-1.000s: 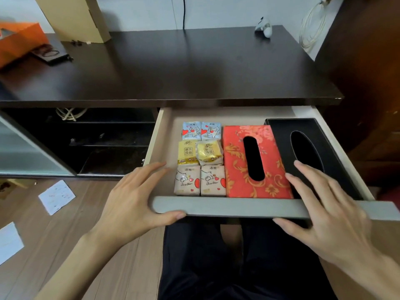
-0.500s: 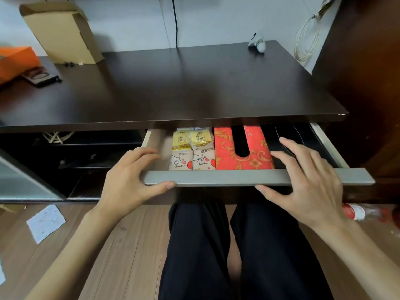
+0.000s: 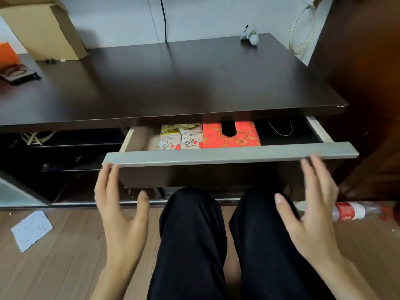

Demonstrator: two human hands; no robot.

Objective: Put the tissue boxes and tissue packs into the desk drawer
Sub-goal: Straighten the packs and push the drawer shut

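The desk drawer (image 3: 229,155) with a grey front stands slightly out from under the dark desk top (image 3: 173,83). Inside it I see the front strip of several small tissue packs (image 3: 180,139), a red patterned tissue box (image 3: 231,135) and a black tissue box (image 3: 283,132); the rest of each is hidden under the desk. My left hand (image 3: 121,211) hangs open below the drawer's left end, fingertips near the grey front. My right hand (image 3: 309,206) is open below the drawer's right end, apart from it. Neither hand holds anything.
A cardboard box (image 3: 43,29) and an orange bag (image 3: 8,54) sit at the desk's back left, a small white object (image 3: 251,36) at the back right. A plastic bottle (image 3: 346,211) and a paper sheet (image 3: 31,229) lie on the wooden floor. My knees are under the drawer.
The drawer has slid inward, from wide out to nearly in. Both hands have come off its front edge and dropped below it with fingers spread.
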